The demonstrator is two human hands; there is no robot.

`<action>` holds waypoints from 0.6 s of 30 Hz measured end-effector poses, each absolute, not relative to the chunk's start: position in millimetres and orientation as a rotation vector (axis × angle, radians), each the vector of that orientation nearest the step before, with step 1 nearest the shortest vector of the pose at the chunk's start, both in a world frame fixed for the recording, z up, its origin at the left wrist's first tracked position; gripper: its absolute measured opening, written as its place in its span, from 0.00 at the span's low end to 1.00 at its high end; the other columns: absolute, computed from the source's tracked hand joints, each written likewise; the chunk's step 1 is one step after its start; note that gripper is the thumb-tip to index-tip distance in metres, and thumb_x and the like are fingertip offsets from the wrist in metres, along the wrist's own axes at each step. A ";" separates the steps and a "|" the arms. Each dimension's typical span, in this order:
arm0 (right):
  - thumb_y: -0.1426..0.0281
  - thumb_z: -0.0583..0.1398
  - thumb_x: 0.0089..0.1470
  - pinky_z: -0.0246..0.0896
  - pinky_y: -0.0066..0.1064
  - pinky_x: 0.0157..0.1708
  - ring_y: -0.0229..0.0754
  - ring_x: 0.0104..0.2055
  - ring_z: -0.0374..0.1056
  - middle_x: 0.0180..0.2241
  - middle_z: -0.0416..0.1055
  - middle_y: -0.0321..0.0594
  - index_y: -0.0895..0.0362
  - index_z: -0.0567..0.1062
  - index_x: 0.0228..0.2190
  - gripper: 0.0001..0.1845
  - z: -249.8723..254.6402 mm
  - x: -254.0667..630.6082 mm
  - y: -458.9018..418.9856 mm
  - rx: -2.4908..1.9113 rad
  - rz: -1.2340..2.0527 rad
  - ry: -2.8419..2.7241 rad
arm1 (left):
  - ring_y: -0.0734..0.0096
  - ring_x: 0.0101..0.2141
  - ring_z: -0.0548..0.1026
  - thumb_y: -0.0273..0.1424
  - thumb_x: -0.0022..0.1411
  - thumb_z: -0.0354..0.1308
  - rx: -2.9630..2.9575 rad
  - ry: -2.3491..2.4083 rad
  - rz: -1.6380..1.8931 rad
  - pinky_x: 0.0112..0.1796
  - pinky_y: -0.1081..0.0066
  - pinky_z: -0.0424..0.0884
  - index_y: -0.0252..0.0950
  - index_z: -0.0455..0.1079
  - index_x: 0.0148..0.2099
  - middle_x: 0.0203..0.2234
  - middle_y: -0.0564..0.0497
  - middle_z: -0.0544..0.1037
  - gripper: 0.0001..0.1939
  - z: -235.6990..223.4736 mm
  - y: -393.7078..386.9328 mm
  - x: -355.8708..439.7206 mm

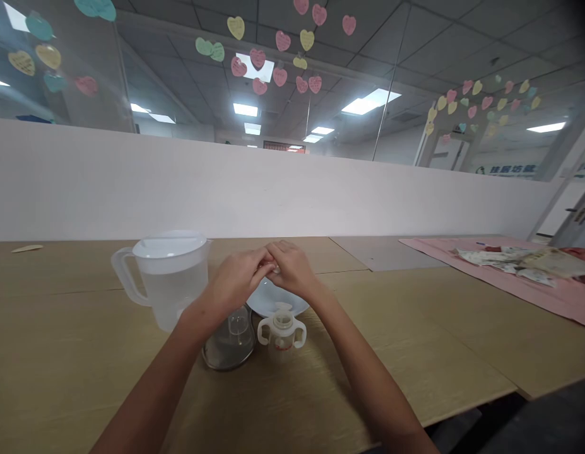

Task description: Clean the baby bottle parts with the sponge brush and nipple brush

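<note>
My left hand (240, 272) and my right hand (293, 270) meet above a white bowl (260, 299), fingers curled together. Between them shows a bit of something small and whitish, mostly covered by the fingers, so I cannot make out what it is. Just in front of the bowl stands a clear baby bottle (281, 340) with two white side handles and an uncapped neck. Left of the bottle, a dark metal tray (221, 350) holds a small clear cup (237, 325). My left forearm partly hides the tray.
A lidded translucent pitcher (171, 290) containing clear liquid stands left of my left hand. A flat pale piece (27, 248) lies far left. To the right, a pink cloth (529, 296) carries folded fabric items (519, 261). A low white wall (292, 195) borders the wooden table (415, 353).
</note>
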State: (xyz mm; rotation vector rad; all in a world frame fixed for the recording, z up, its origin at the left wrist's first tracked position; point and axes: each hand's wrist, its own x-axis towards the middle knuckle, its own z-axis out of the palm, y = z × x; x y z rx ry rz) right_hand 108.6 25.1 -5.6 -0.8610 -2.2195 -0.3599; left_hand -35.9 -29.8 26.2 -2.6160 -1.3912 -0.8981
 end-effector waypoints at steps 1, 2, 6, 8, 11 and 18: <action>0.72 0.53 0.46 0.52 0.31 0.33 0.43 0.34 0.59 0.31 0.66 0.41 0.56 0.63 0.32 0.07 -5.3 109.9 24.0 -0.866 -0.279 -2.203 | 0.65 0.34 0.72 0.36 0.61 0.44 -2.622 -1.395 -0.920 0.32 0.71 0.63 0.38 0.67 0.40 0.34 0.49 0.76 0.13 25.6 -29.1 -36.0; 0.70 0.53 0.47 0.52 0.30 0.32 0.42 0.33 0.60 0.31 0.66 0.39 0.56 0.62 0.33 0.08 -5.0 111.5 23.1 -0.876 -0.187 -2.184 | 0.64 0.36 0.72 0.36 0.61 0.44 -2.628 -1.403 -0.942 0.34 0.71 0.64 0.39 0.66 0.44 0.36 0.49 0.76 0.14 25.1 -28.4 -36.7; 0.63 0.51 0.50 0.51 0.27 0.28 0.38 0.28 0.59 0.28 0.63 0.35 0.56 0.60 0.34 0.11 -3.7 121.7 22.9 -0.979 0.149 -2.101 | 0.61 0.41 0.71 0.38 0.59 0.46 -2.655 -1.531 -0.956 0.36 0.69 0.64 0.38 0.57 0.56 0.41 0.45 0.74 0.23 21.7 -26.3 -44.6; 0.63 0.51 0.51 0.50 0.27 0.27 0.36 0.27 0.58 0.26 0.62 0.33 0.56 0.60 0.32 0.09 -2.3 128.8 24.4 -1.036 0.281 -2.084 | 0.59 0.41 0.71 0.40 0.57 0.48 -2.734 -1.637 -0.846 0.37 0.69 0.65 0.36 0.59 0.56 0.41 0.44 0.74 0.25 17.9 -24.7 -49.0; 0.63 0.55 0.47 0.52 0.26 0.28 0.35 0.29 0.58 0.27 0.63 0.33 0.57 0.63 0.28 0.10 1.1 139.4 26.6 -1.041 0.466 -2.143 | 0.58 0.43 0.71 0.40 0.50 0.55 -2.971 -1.702 -0.567 0.38 0.69 0.65 0.36 0.64 0.52 0.44 0.44 0.73 0.27 7.5 -18.4 -50.9; 0.62 0.61 0.41 0.51 0.23 0.24 0.32 0.25 0.57 0.21 0.61 0.32 0.60 0.71 0.27 0.14 3.3 152.9 32.7 -0.957 0.777 -2.307 | 0.59 0.46 0.68 0.37 0.36 0.65 -3.451 -1.559 -0.367 0.44 0.67 0.65 0.32 0.50 0.58 0.48 0.41 0.68 0.47 -17.5 2.5 -37.0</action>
